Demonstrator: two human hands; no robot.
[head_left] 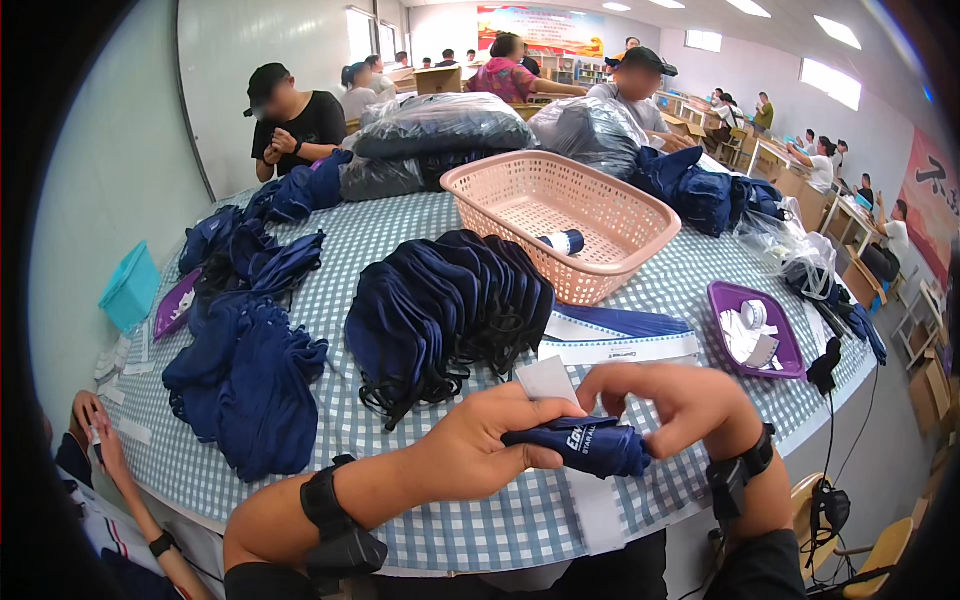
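Observation:
My left hand (490, 440) grips a tightly rolled navy cloth bundle (610, 450) with white lettering, thumb in front. A long white paper strip (598, 515) passes behind the roll; its upper end stands up past my left fingers, its lower end hangs toward the table edge. Over the roll's right end curves my right hand (680, 400), fingers bent and apart, one tip touching the cloth and another close to the strip. Just beyond lies a row of stacked navy drawstring pouches (450, 310). More printed paper strips (620, 348) lie beside them.
A pink basket (560, 215) holds one finished-looking banded roll (563, 242). At right sits a purple tray (757, 328) with white paper rolls. Navy cloth (250, 380) is heaped at left. Stuffed plastic bags (440, 125) line the far side. Co-workers sit around; another person's hands (100, 430) are at left.

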